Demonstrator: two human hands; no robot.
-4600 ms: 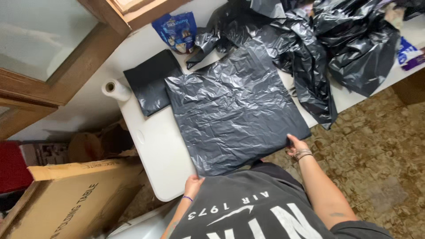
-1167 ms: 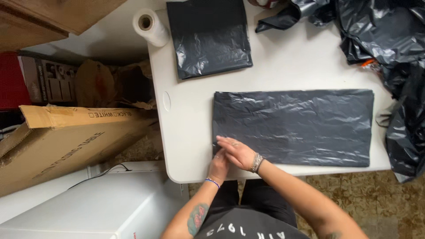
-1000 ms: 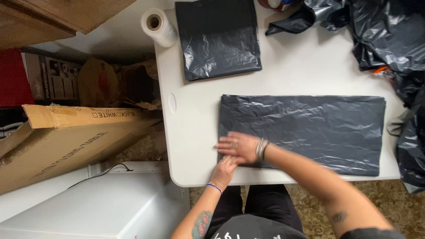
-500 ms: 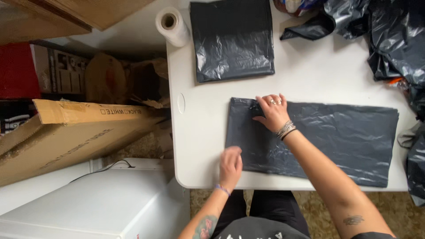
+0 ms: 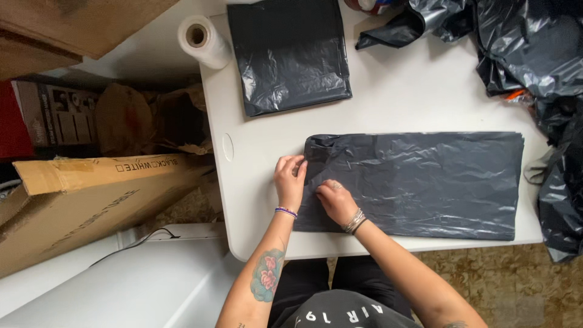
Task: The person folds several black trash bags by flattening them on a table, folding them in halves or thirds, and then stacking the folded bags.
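Observation:
A black plastic bag (image 5: 425,182), folded into a long flat rectangle, lies across the near part of the white table (image 5: 413,97). My left hand (image 5: 290,179) is at the bag's left end with its fingers curled on that edge. Just to its right, my right hand (image 5: 334,199) rests on the bag with fingers bent and pinching the plastic. Both hands are close together near the table's front left.
A folded stack of black bags (image 5: 291,54) lies at the back, beside a white roll (image 5: 203,39). Loose crumpled black bags (image 5: 528,42) pile up at the right. A long cardboard box (image 5: 91,200) and a white appliance (image 5: 121,285) stand left of the table.
My right hand has come back from the bag's upper edge to its left end. My left hand has moved up from the front edge to the same end, and both now grip the plastic.

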